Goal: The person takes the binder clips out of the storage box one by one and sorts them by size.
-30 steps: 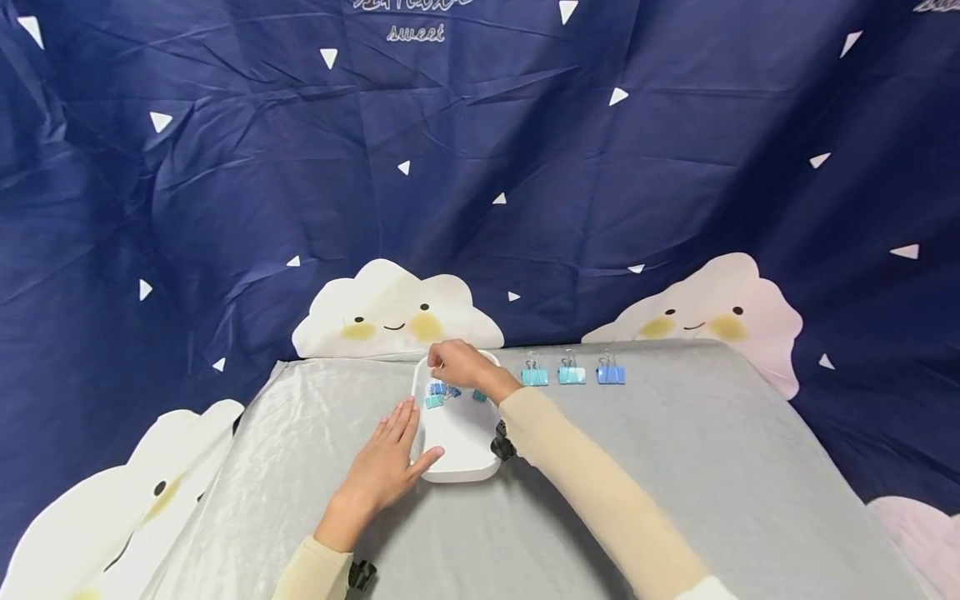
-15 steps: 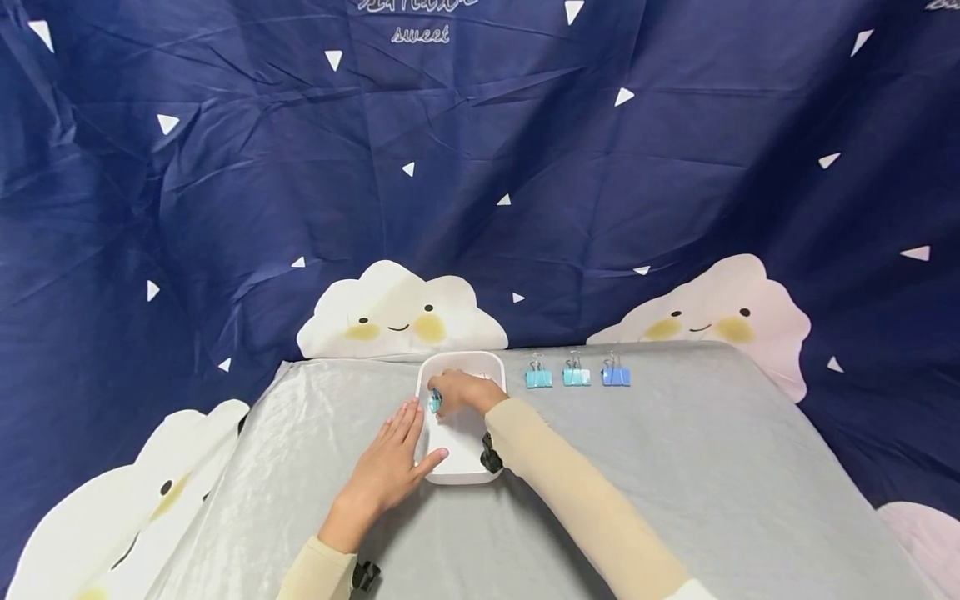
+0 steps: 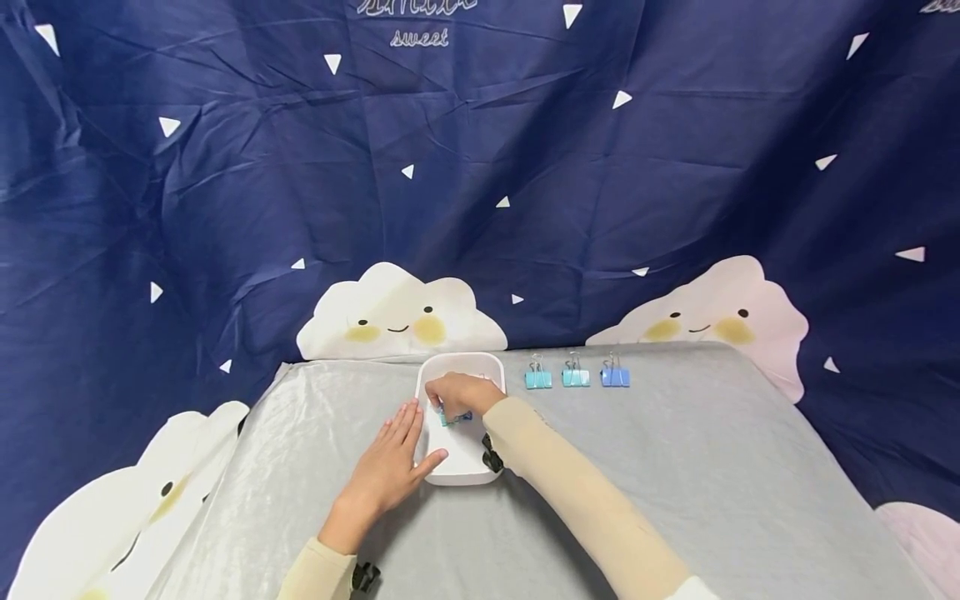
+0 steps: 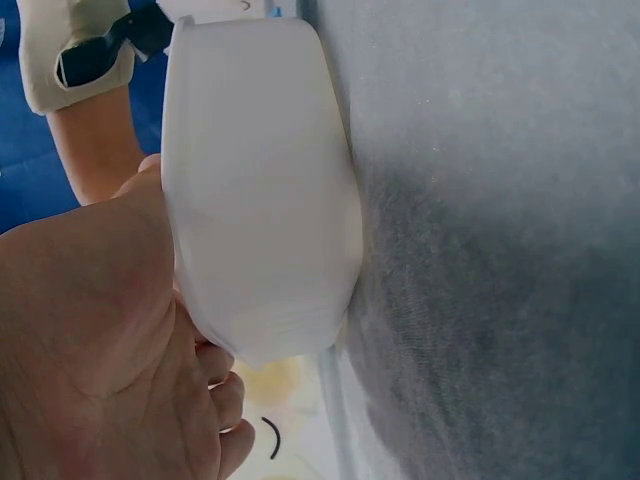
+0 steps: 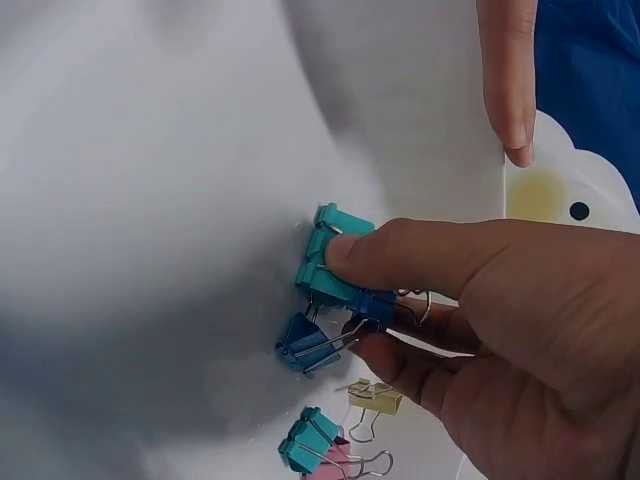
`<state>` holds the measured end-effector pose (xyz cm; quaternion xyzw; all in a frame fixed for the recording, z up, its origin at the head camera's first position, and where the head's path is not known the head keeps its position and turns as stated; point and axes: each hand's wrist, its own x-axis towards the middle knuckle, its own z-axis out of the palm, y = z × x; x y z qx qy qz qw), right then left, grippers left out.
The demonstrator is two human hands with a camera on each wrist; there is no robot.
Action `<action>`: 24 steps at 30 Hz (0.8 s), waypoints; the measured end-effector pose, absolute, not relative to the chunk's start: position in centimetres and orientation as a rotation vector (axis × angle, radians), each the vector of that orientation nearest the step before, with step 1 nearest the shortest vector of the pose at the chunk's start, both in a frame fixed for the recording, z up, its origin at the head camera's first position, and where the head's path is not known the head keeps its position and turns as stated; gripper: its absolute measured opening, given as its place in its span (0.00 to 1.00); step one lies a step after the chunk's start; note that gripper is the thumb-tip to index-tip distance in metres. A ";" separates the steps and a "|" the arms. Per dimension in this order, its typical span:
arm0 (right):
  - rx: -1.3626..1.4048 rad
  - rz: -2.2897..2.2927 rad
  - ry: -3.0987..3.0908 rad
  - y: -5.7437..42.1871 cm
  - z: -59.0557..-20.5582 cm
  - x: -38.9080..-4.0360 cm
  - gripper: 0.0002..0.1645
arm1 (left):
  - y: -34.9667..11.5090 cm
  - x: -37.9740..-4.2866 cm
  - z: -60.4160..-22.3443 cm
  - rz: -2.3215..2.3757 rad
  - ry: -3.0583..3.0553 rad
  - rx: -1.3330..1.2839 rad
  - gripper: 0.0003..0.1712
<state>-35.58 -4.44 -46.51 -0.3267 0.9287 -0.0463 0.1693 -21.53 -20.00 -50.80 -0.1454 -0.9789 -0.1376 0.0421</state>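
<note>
A white box [image 3: 461,479] sits on the grey cloth. My left hand [image 3: 386,462] rests along its left rim with straight fingers; in the left wrist view the palm lies by the outer wall [image 4: 265,190]. Inside the box, my right hand [image 3: 457,393] pinches a teal binder clip [image 5: 322,288], thumb on its front, other fingers behind and partly hidden. Against that clip are a blue binder clip [image 5: 300,340] and a darker blue one [image 5: 372,306], both close to the fingertips. Below the hand in the right wrist view lie a yellow clip [image 5: 375,398], another teal clip [image 5: 308,436] and a pink clip [image 5: 328,464].
Right of the box, three binder clips stand in a row near the cloth's far edge: a teal clip [image 3: 537,380], a lighter teal clip [image 3: 576,378] and a blue clip [image 3: 616,377]. A navy curtain [image 3: 480,225] with clouds hangs behind the grey cloth [image 3: 675,467].
My right hand has come down from the box's far end toward its middle left. A teal clip visible at its fingertips half a second ago is now lower. The left hand stays on the rim.
</note>
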 end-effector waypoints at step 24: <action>-1.054 -0.270 2.766 -3.5 -46.4 -37.2 0.12 | -19.9 -21.4 -50.7 -0.457 -2.952 -0.465 0.52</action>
